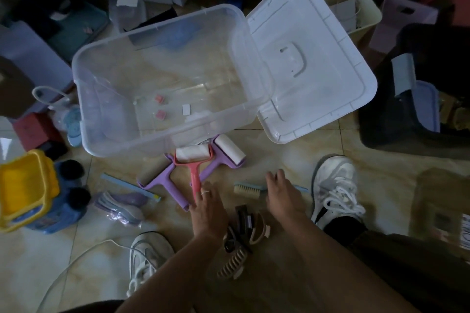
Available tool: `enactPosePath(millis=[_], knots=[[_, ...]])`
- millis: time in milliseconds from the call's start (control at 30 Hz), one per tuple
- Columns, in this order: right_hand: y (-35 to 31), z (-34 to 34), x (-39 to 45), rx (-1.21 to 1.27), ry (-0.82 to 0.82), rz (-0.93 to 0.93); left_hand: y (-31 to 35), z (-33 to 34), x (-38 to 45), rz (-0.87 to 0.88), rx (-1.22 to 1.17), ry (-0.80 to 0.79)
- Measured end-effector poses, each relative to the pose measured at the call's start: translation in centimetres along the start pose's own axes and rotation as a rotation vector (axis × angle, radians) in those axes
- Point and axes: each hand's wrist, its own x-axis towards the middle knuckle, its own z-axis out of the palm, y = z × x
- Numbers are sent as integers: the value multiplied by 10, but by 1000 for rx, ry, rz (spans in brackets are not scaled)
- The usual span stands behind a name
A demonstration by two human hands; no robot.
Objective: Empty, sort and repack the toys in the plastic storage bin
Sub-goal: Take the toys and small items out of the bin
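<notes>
The clear plastic storage bin (162,63) sat nearly emptied, lid (312,58) flung open; both hands, left (207,207) and right (282,192), hovered flat-fingered, holding nothing.

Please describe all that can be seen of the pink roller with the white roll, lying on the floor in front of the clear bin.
The pink roller looks like plastic: a forked frame holds a white roll, slightly wrinkled, and a straight handle points toward the person. It lies flat on the tiled floor just outside the clear bin's near wall, on top of two crossed purple rollers. The left hand, fingers straight, touches the handle's end.
</notes>
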Motion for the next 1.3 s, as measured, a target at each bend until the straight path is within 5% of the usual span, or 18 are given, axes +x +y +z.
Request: enactPosePath(millis=[200,600,833,1100,1300], knots=[[1,-1,14,-147,-68,7,-18,10,-8,-62,-143,-194],[5,-8,22,161,282,256,3,-25,23,155,-25,84],[4,-2,25,267,128,404,3,-57,41,302,-29,198],[-56,-108,37,75,20,105,8,-144,55,354,3,330],[-116,-195,30,98,204,-240,-15,-215,56,377,-26,498]])
